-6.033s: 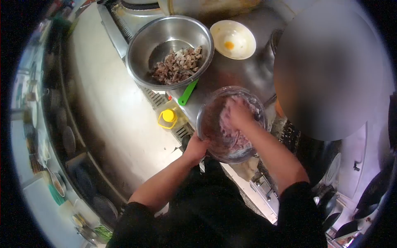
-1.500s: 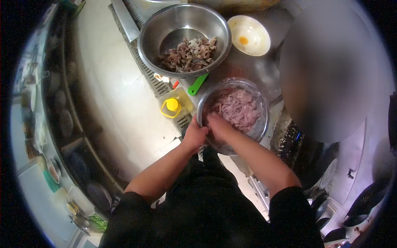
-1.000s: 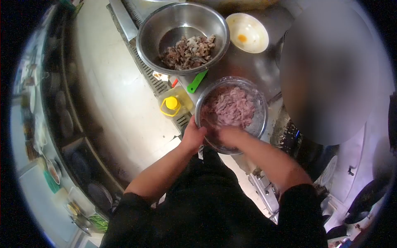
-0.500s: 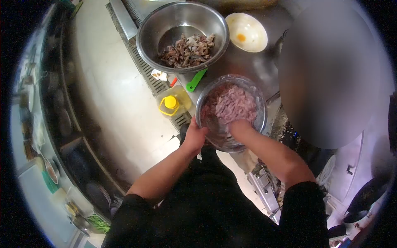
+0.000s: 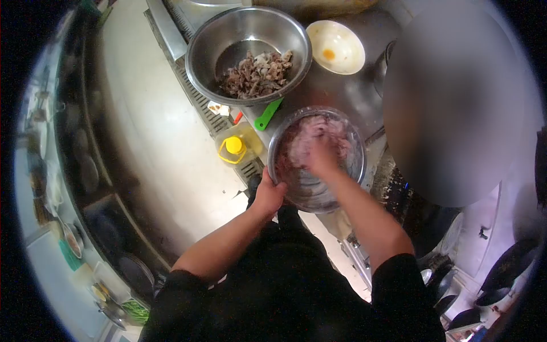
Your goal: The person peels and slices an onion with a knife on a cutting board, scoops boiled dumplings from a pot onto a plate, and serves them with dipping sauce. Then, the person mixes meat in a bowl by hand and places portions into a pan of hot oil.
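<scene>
Steel counter (image 5: 347, 94), kitchen setting: large basin (image 5: 279, 34) of greyish-brown pieces (image 5: 256, 74) at far left, cream bowl (image 5: 348, 52) just right of it. Green handle (image 5: 268, 115) lies on the near side of the basin; capped jug (image 5: 249, 139) stands left. Smaller bowl (image 5: 310, 196) sits nearest the body, pink meat (image 5: 297, 145) bunched in its far half. Left hand (image 5: 269, 194) grips the near-left rim, thumb over the edge, fingers outside mostly hidden. Right hand (image 5: 323, 157) is now farther in than half a second ago, blurred against the meat; finger spread and any hold cannot be told. Streaked near wall shows more; reads as mixing in progress, the left hand steadying.
</scene>
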